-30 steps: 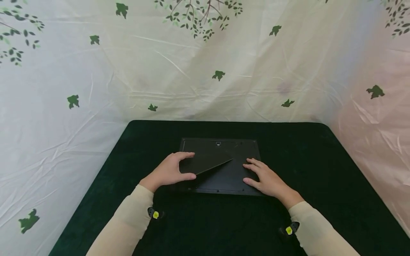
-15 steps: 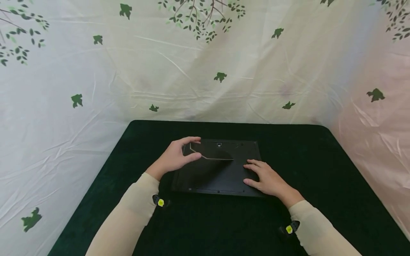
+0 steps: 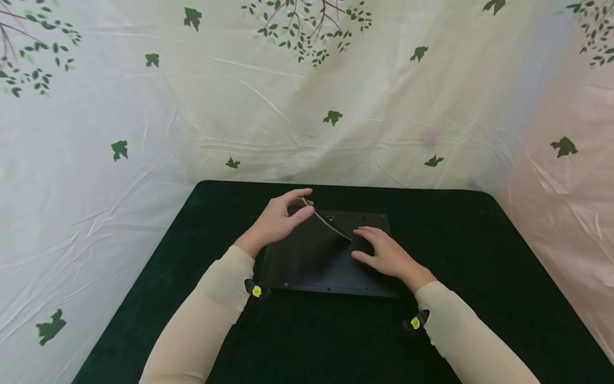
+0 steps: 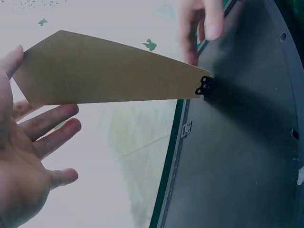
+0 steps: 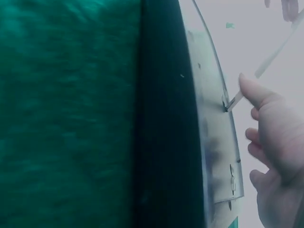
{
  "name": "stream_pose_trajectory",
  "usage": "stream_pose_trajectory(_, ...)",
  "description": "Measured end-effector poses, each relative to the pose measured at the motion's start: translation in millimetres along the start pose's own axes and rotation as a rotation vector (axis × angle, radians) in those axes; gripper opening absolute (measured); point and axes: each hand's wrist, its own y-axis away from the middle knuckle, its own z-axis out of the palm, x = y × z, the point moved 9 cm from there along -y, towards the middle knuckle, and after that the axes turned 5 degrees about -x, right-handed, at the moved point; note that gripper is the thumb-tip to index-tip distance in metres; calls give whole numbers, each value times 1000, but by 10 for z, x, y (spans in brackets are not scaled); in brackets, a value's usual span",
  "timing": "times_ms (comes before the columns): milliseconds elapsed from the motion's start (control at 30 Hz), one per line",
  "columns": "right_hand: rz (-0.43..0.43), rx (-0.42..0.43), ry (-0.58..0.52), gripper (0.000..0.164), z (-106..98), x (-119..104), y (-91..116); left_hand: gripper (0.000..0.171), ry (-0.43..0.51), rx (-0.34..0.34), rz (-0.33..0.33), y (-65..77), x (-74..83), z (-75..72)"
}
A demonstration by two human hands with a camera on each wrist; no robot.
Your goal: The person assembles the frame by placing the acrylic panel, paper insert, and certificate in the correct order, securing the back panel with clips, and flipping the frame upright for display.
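A dark picture frame [image 3: 302, 266] lies face down on the green cloth. Its easel leg [image 4: 109, 71], a tapering brown board on the inner side, stands raised from the back. A small black hinge [image 4: 204, 85] joins its narrow end to the backing. My left hand [image 3: 273, 220] pinches the wide free end between thumb and fingers, the other fingers spread below. My right hand [image 3: 386, 253] hovers over the right part of the frame, fingers relaxed and fingertips near the hinge. In the right wrist view its thumb [image 5: 256, 90] overlaps the leg near the hinge.
A metal hanger [image 4: 186, 129] sits by one edge of the frame's back. Dark green cloth [image 3: 316, 336] covers the table all round. Pale fabric [image 3: 268, 117] with leaf prints hangs behind and at both sides.
My left hand has risen away and to the right, swinging the easel leg up from low over the backing. My right hand has shifted slightly left and up toward the hinge.
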Motion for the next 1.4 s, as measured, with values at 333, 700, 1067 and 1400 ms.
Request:
stream_pose_trajectory(333,31,-2,12,79,73,98,-277,52,-11,14,-14,35,-47,44)
stream_pose_trajectory(700,-2,41,166,67,109,-3,-306,52,-4,11,-21,68,-26,73)
stream_pose_trajectory(1067,-15,59,256,67,47,-50,-309,75,-165,-63,-72,334,-224,88)
stream_pose_trajectory(1400,-9,77,260,70,55,-15,-317,79,-389,-246,-94,726,-747,330)
